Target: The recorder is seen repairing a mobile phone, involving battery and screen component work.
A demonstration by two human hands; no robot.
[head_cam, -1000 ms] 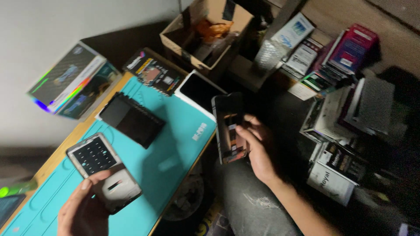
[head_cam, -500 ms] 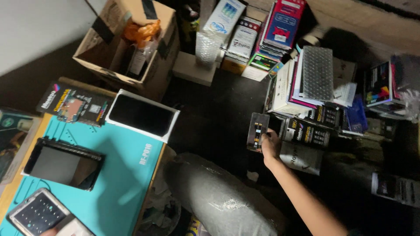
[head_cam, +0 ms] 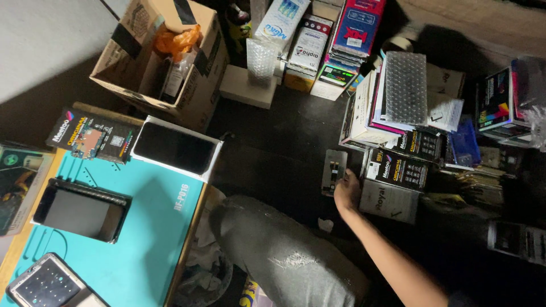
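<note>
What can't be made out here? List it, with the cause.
- Left hand: outside the head view.
- Right hand: its grip on the flat grey part is lost in blur and dim light.
- Keypad device: cut off by the bottom edge.
- Cardboard box: contents partly hidden by an orange bag.

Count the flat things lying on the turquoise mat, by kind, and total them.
Black slab-shaped phones with dark screens: 1
Shallow white trays holding a black glass panel: 1
Black printed flat cartons: 1
Grey keypad devices at the mat's near edge: 1
Total: 4
</note>
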